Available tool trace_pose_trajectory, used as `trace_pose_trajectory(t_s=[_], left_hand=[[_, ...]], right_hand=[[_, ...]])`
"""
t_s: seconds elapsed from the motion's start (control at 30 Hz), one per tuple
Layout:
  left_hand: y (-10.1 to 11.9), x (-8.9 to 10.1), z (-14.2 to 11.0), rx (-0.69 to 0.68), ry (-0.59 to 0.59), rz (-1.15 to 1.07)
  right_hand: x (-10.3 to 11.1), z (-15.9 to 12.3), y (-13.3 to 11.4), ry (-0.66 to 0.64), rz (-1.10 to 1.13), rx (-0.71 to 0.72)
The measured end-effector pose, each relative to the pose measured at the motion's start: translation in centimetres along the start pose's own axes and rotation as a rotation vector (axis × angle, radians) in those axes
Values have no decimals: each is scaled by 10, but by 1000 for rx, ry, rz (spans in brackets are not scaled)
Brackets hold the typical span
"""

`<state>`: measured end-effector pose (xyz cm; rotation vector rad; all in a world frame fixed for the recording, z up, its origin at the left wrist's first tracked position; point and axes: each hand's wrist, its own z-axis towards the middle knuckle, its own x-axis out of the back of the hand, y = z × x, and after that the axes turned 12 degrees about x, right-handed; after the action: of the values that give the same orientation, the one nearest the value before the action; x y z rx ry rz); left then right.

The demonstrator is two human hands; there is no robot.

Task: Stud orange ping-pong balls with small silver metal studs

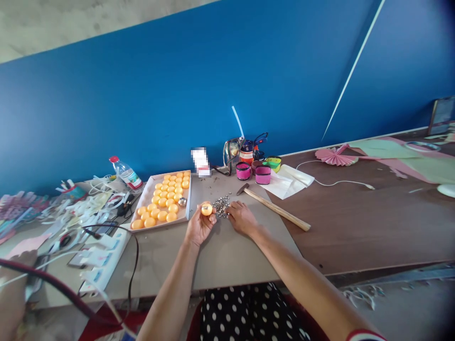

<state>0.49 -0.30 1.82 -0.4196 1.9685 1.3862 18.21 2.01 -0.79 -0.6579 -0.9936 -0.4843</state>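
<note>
My left hand (199, 228) is closed around an orange table tennis ball (206, 209), which has a small dark marking on its upper side. Just right of it lies a loose pile of small shiny metal pieces (221, 204) on the grey board. The fingertips of my right hand (243, 219) are bent together at the pile's right edge; what they pinch, if anything, is hidden. Left of my hands, a shallow white box (188, 201) holds rows of orange balls (162, 202) and one silvery round object (182, 202). A hammer (277, 208) with a wooden handle lies beyond my right hand.
Pink fabric bands (263, 174) and white paper sheets (284, 182) lie behind the hammer. A bottle (128, 174), tangled cables and a white power strip (108, 265) crowd the left. Another person's hand (23, 260) is at the far left. A blue wall (199, 85) rises behind.
</note>
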Motion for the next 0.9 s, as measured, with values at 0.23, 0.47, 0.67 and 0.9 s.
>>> trace_pose_trajectory(t_s=[0.23,0.47,0.67,0.9], left_hand=[[-2,4,0,-18,5,-7],[-4,5,-3,-3,-7,-21],[-4,3,0,8,-19,-8],[-4,1,0,5,-51,-12]], right_hand=[[2,-1,-2,0,4,0],[2,-1,-2,30,29,-11],[-2,-2,0,49,15,-8],[-8,0,5,57,31,-2]])
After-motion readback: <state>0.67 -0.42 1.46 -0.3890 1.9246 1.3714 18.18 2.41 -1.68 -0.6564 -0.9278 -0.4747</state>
